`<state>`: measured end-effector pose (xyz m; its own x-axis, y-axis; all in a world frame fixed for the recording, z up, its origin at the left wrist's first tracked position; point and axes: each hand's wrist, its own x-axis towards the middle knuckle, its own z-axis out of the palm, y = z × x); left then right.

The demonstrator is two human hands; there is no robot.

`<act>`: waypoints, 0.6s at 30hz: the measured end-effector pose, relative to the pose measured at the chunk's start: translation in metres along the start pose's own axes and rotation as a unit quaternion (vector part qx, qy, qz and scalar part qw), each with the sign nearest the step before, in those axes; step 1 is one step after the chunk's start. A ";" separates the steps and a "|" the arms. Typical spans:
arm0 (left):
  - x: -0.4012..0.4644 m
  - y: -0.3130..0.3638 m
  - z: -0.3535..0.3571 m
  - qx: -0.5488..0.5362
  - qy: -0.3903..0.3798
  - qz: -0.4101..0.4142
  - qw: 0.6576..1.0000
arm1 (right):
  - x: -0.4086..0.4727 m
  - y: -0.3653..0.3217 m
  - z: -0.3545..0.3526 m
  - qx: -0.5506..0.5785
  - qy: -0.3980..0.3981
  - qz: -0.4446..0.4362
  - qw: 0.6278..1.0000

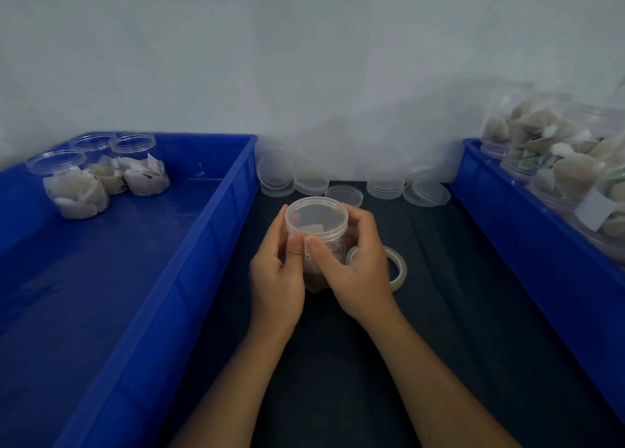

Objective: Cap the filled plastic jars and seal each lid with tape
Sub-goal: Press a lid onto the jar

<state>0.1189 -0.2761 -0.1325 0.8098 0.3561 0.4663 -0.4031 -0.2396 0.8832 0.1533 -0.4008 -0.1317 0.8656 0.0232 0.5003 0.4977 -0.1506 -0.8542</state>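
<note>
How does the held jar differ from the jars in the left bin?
The held jar has a lid on; the three left-bin jars are open-topped. The held jar is gripped by both hands, left and right, over the dark mat; the others stand untouched in the bin. All are clear, filled plastic.

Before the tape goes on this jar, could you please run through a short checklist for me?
1. Lid sits on the jar: ok, though whether it is fully tightened: cannot tell.
2. Jar filled: ok, pale pieces show through the wall.
3. Jar held steady: ok, the left hand and right hand both grip it.
4. Tape roll within reach: ok, it lies on the dark mat just behind the right hand.
5. Free tape end ready: cannot tell.
6. A hand free to take the tape: not ok, both hold the jar.
</note>
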 end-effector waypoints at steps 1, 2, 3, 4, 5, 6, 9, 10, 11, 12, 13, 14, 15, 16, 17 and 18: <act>0.000 0.000 0.000 0.004 0.001 -0.006 1.000 | 0.000 0.000 0.001 -0.007 0.002 -0.002 1.000; 0.000 -0.001 0.000 0.007 0.004 -0.014 1.000 | 0.000 0.001 0.001 -0.012 0.003 -0.003 1.000; 0.000 -0.002 0.000 0.007 0.005 -0.021 1.000 | -0.001 0.001 0.001 -0.015 0.002 -0.002 1.000; 0.000 -0.002 0.000 0.003 0.005 -0.025 1.000 | -0.001 0.001 0.001 -0.016 0.001 -0.001 1.000; -0.001 -0.002 0.000 -0.006 0.002 -0.027 1.000 | -0.001 0.002 0.000 -0.013 -0.002 0.002 1.000; -0.001 -0.002 0.000 -0.018 -0.004 -0.027 0.999 | -0.001 0.003 -0.001 -0.007 -0.007 0.006 1.000; 0.000 -0.001 0.000 -0.068 -0.021 -0.041 0.997 | 0.001 0.006 -0.007 0.005 -0.033 0.020 0.999; 0.001 -0.001 -0.001 -0.082 -0.024 -0.047 0.995 | 0.002 0.006 -0.009 0.007 -0.045 0.024 0.999; 0.002 -0.001 -0.002 -0.089 -0.030 -0.049 0.994 | 0.003 0.006 -0.010 0.011 -0.057 0.025 0.998; 0.004 0.000 -0.003 -0.087 -0.037 -0.047 0.994 | 0.004 0.006 -0.012 0.017 -0.066 0.022 0.997; 0.005 0.000 -0.004 -0.080 -0.041 -0.042 0.995 | 0.005 0.005 -0.012 0.025 -0.070 0.018 0.997; 0.006 0.001 -0.006 -0.076 -0.041 -0.036 0.996 | 0.005 0.004 -0.013 0.036 -0.071 0.012 0.997; 0.006 0.001 -0.007 -0.078 -0.037 -0.032 0.996 | 0.006 0.003 -0.014 0.050 -0.073 0.007 0.996; 0.007 0.001 -0.007 -0.083 -0.031 -0.030 0.996 | 0.006 0.002 -0.015 0.065 -0.076 0.004 0.995; 0.007 0.001 -0.007 -0.088 -0.027 -0.031 0.995 | 0.006 0.001 -0.015 0.077 -0.082 0.003 0.994; 0.007 0.001 -0.007 -0.091 -0.030 -0.034 0.995 | 0.006 0.001 -0.016 0.088 -0.089 0.003 0.992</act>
<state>0.1209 -0.2675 -0.1285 0.8593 0.3103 0.4067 -0.4132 -0.0477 0.9094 0.1577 -0.4164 -0.1274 0.8569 0.1990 0.4756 0.4809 0.0240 -0.8765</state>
